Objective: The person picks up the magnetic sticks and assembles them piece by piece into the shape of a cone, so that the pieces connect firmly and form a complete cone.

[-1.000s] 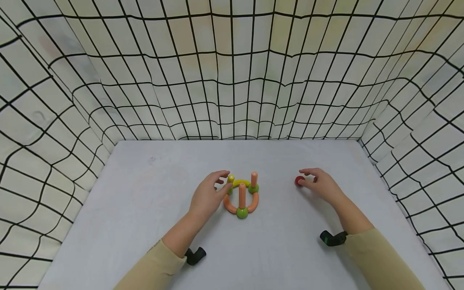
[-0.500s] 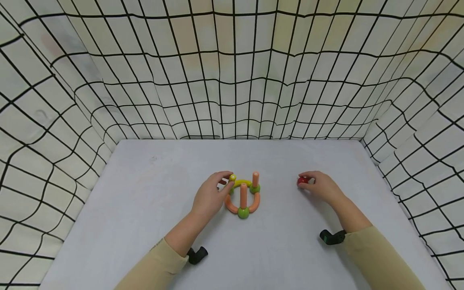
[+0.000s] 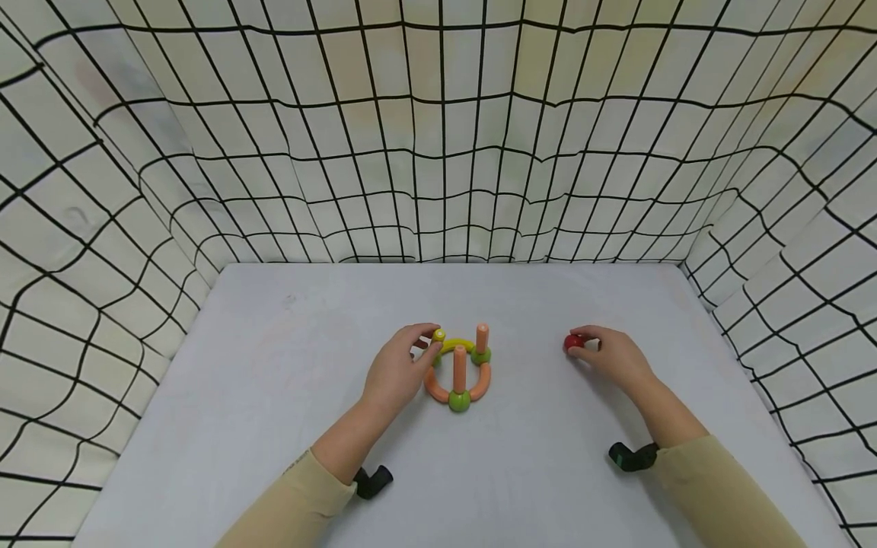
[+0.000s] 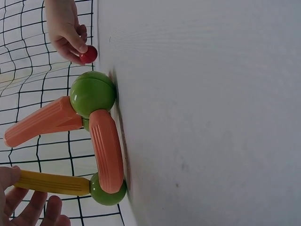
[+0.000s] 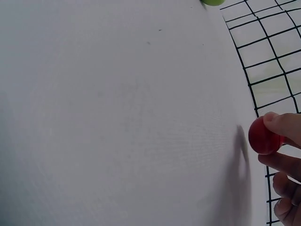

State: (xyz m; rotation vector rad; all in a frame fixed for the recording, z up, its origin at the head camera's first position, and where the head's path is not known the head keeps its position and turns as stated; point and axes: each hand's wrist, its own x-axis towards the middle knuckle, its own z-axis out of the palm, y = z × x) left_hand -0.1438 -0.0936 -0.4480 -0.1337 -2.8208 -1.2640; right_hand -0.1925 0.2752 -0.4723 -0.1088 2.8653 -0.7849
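My left hand (image 3: 395, 367) pinches the top of an upright yellow rod (image 4: 54, 182) between thumb and fingers. That rod stands in a green ball (image 4: 107, 189), part of a ring-shaped toy. Curved orange rods (image 4: 106, 150) and a curved yellow rod (image 3: 457, 345) join the green balls into the ring. Two orange rods (image 3: 460, 371) stand upright from the front and right balls. Apart from the ring, to the right, my right hand (image 3: 614, 355) pinches a red ball (image 5: 264, 136) between thumb and fingers. The right wrist view shows a shadow beside that ball.
A white table (image 3: 534, 464) lies under everything. Walls with a black grid pattern (image 3: 438, 152) rise behind it and on both sides. Black wrist cameras (image 3: 373, 482) stick out at both sleeves.
My right fingers have closed around the red ball, and its position in the head view has shifted slightly to the right. The left hand keeps its pinch on the yellow rod.
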